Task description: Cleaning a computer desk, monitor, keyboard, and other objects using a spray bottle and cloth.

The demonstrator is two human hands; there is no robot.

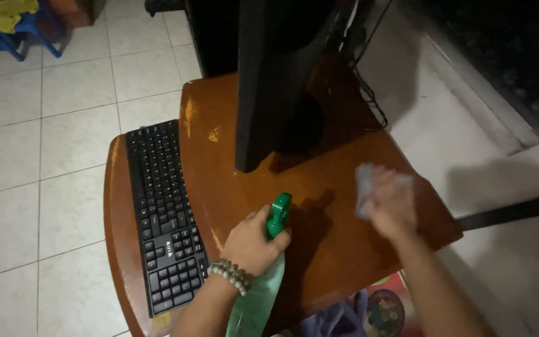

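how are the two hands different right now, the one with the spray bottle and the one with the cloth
The left hand is wrapped around the neck of a green spray bottle, while the right hand presses a pale cloth flat on the wooden desk. The left hand looks sharp; the right hand is blurred. The left wrist wears a beaded bracelet; the right wrist is bare. Both are over the desk's near edge.

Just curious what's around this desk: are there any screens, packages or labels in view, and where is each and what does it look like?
Monitor: stands at the back of the wooden desk, seen edge-on, flat, black; its display face is not visible.
Spray bottle: in the left hand at the desk's near edge, green with a green trigger head; no label can be made out.
Sticker: small yellowish square below the black keyboard.
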